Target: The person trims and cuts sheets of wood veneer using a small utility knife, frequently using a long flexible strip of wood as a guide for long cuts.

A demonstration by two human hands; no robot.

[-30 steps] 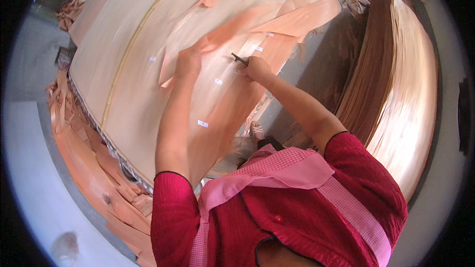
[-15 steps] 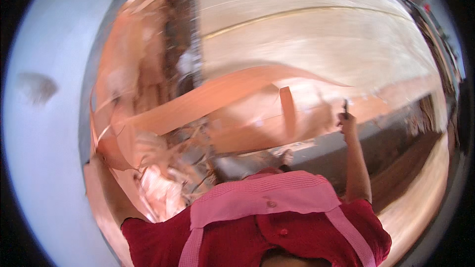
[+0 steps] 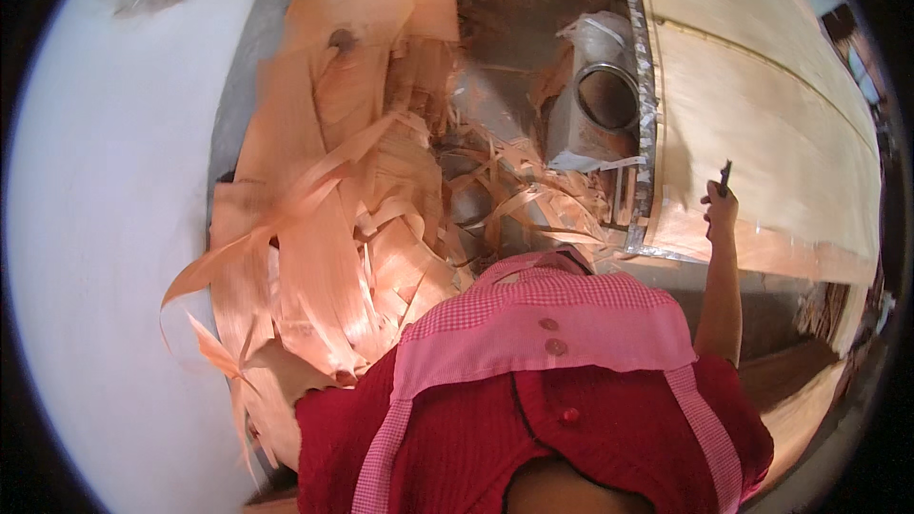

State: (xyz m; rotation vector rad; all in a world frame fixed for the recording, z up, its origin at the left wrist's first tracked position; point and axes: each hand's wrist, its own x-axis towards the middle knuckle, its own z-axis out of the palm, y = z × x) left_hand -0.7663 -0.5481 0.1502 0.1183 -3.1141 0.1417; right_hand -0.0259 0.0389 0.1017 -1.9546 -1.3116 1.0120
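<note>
Head view: right hand is gripping a dark tool, fingers curled around it, over the pale sheet; left hand is not showing, cannot tell its fingers' state; veneer scraps are lying heaped at left.

The view has swung left, so the pile of peeled veneer scraps now fills the left and middle, and the veneer-covered table has shifted to the right side. The left hand, a second ago on the sheet, has dropped out of sight. The long strip that reached from table to pile half a second ago no longer spans them. The right hand has left the labelled seam, its dark tool now pointing upward. A metal ring comes into clear view.
</note>
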